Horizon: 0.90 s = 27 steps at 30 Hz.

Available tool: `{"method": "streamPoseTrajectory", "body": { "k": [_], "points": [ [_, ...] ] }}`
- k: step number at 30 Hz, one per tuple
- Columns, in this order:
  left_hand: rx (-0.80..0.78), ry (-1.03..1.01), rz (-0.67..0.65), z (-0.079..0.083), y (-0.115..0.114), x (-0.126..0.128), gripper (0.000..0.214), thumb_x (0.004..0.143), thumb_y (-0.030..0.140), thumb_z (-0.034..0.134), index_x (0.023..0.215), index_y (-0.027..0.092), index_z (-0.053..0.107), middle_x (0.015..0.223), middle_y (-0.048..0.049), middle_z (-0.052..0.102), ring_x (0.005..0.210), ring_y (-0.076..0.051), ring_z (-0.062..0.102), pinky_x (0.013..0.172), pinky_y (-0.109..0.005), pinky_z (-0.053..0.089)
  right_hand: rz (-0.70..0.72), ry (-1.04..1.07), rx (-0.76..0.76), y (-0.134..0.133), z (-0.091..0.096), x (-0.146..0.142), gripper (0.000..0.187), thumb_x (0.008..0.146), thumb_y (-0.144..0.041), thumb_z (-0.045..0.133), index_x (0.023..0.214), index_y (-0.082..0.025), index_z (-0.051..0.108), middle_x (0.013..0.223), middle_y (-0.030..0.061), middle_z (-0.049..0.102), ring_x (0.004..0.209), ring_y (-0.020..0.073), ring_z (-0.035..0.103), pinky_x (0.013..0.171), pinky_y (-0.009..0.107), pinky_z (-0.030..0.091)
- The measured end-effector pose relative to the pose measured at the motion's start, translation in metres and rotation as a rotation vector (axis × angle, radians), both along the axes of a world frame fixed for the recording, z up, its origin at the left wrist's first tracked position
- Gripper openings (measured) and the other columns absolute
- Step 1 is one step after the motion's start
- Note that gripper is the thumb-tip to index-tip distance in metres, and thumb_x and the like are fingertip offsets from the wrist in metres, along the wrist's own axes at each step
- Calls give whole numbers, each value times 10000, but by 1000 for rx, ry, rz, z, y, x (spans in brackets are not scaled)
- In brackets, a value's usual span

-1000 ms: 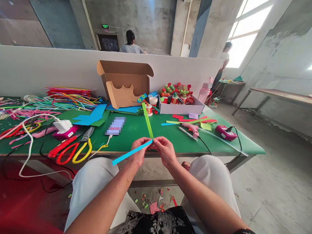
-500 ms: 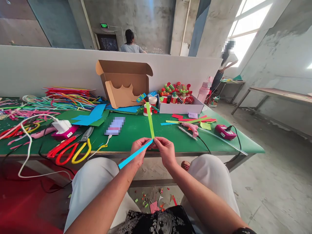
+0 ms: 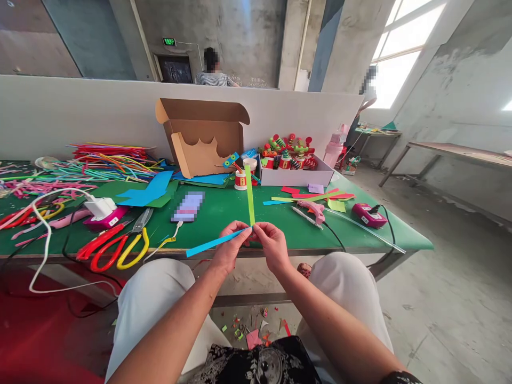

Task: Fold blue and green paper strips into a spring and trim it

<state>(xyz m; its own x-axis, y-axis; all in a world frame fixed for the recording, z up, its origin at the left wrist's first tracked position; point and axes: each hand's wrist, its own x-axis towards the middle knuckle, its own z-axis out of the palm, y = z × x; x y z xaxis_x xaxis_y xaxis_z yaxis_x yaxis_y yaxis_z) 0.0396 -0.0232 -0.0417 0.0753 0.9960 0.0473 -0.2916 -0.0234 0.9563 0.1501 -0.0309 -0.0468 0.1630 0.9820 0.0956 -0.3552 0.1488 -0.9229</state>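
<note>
Where blue strip [image 3: 212, 243] meets green strip [image 3: 250, 197], left hand [image 3: 228, 248], right hand [image 3: 273, 246] pinch.

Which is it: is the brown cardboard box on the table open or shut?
Open. The cardboard box has its lid flap raised, and its inside shows.

Left hand [image 3: 229, 246] and right hand [image 3: 271, 244] meet fingertip to fingertip, both pinched closed, forearms converging.
</note>
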Motion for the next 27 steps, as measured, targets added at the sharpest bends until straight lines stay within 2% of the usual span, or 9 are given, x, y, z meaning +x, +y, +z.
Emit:
{"method": "streamPoseTrajectory", "body": {
  "k": [5,9,14,20,24,27],
  "points": [
    [-22,-26,34,-1,2,-2,302,566,388,773,675,161,608,589,16,608,557,-106,520,559,-233,396,124,72,-72,1,3,4,289,569,-410,812,695,-180,689,575,-32,620,550,106,554,625,264,481],
    [-10,-2,28,-2,4,-6,275,587,375,770,661,164,611,575,25,587,548,-102,500,557,-232,384,204,65,-129,2,8,10,344,503,-384,853,726,-166,707,646,-19,658,573,97,567,635,258,483],
    [-9,5,18,-1,4,-6,262,584,371,768,635,165,616,568,21,590,558,-104,496,557,-229,381,176,-15,-117,1,12,14,334,515,-386,847,725,-168,706,648,-23,654,562,90,545,621,256,477],
    [2,57,27,-1,3,-4,261,559,381,777,619,169,637,562,13,606,564,-121,517,566,-243,395,168,-25,-77,0,8,10,306,534,-402,833,630,-176,651,580,-34,612,549,100,546,607,254,467],
    [-10,-2,2,-2,2,-3,261,581,397,767,632,171,647,584,8,621,575,-123,540,573,-244,409,126,-36,-34,2,5,8,277,573,-398,803,613,-181,636,581,-31,594,547,104,539,585,250,454],
    [-63,-82,43,-2,1,-3,309,534,402,802,635,161,637,589,0,628,553,-118,540,551,-246,415,76,-53,0,4,7,13,265,583,-391,793,618,-183,632,594,-33,577,531,97,514,559,244,437]
  ]
}}
